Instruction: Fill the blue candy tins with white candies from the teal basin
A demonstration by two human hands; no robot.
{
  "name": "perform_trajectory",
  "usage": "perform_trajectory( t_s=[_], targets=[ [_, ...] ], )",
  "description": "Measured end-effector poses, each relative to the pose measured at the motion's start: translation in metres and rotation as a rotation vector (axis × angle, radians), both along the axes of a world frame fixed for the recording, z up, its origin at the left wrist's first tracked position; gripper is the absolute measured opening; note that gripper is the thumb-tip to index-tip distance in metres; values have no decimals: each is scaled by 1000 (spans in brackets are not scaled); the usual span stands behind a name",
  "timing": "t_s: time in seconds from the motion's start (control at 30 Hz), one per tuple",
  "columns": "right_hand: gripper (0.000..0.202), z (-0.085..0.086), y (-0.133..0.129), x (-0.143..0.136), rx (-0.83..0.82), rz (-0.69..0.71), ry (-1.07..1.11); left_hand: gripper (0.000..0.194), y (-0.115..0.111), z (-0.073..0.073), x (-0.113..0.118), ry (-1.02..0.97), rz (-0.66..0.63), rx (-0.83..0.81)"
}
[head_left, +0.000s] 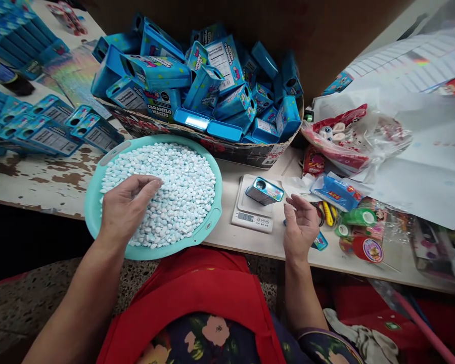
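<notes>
My left hand (126,207) is over a turquoise basin (217,187) heaped with small white and pale-blue candies (185,194). Its thumb and fingertips are pinched together, and whatever they may hold is hidden. A blue candy tin (264,191) with a round opening sits on a white digital scale (253,220), whose display is lit. Just right of the scale, my right hand (301,227) is raised with its palm partly turned up. Its fingers are apart and hold nothing, and they are clear of the tin.
Behind the basin stands a cardboard box (263,154) piled with blue tins. More tins stand in rows (53,131) at the left. Scissors with yellow handles (329,213), green tape rolls (360,217) and plastic-wrapped goods (349,136) crowd the right side of the table.
</notes>
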State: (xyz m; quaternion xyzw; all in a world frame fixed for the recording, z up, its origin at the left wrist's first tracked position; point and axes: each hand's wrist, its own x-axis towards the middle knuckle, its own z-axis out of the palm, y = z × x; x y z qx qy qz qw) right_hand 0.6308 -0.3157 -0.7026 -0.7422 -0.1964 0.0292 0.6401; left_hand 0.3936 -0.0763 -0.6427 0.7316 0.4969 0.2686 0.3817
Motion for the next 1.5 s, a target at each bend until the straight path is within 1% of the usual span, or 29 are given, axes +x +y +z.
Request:
perform_trajectory(
  t_s=[0.1,0.17,0.33,0.53,0.83,0.87,0.93,1.0,1.03,1.13,1.17,1.2,1.23,1.27,1.33,1.37,1.4,1.43,1.47,1.5],
  targets=[
    [37,-1,3,-2,-6,3,8,21,1,-7,-1,21,30,49],
    [41,-3,5,-2,-12,0,17,20,2,-10,-1,19,34,70],
    [50,-11,11,1,-2,13,19,21,1,-6,1,16,16,74],
    [64,-23,17,4,-116,65,35,23,2,-6,1,-1,22,72],
    [79,-33,23,6,-156,80,64,22,3,-4,2,-4,8,49],
    [78,-35,25,7,-160,79,77,22,3,-5,3,-3,6,53],
    [68,-37,25,12,-181,84,113,20,1,-7,5,-8,-6,90],
    [56,-34,24,20,-198,66,147,17,-2,-9,7,-23,-47,163],
    [53,-31,24,24,-186,28,152,16,-4,-9,9,-35,-79,210],
    [56,-13,26,32,-99,-132,88,13,-11,-6,17,-81,-171,380],
    [56,-4,29,31,-88,-146,52,12,-13,-4,21,-97,-195,434],
    [55,5,34,27,-96,-118,17,14,-15,0,26,-117,-225,481],
    [52,15,39,21,-119,-52,-12,20,-17,5,31,-139,-272,510],
    [49,25,46,12,-145,38,-38,30,-19,12,36,-162,-340,519],
    [42,43,64,-11,-168,251,-80,50,-23,28,45,-198,-516,486],
    [39,50,73,-22,-156,361,-95,54,-25,36,47,-203,-599,459],
    [37,56,83,-32,-127,468,-106,53,-26,44,48,-200,-658,434],
    [37,61,91,-41,-87,558,-115,48,-26,51,47,-198,-675,419],
    [41,64,97,-47,-44,623,-123,43,-25,57,43,-202,-647,420],
    [47,67,101,-50,-6,655,-133,40,-22,61,37,-206,-577,430]
  ],
)
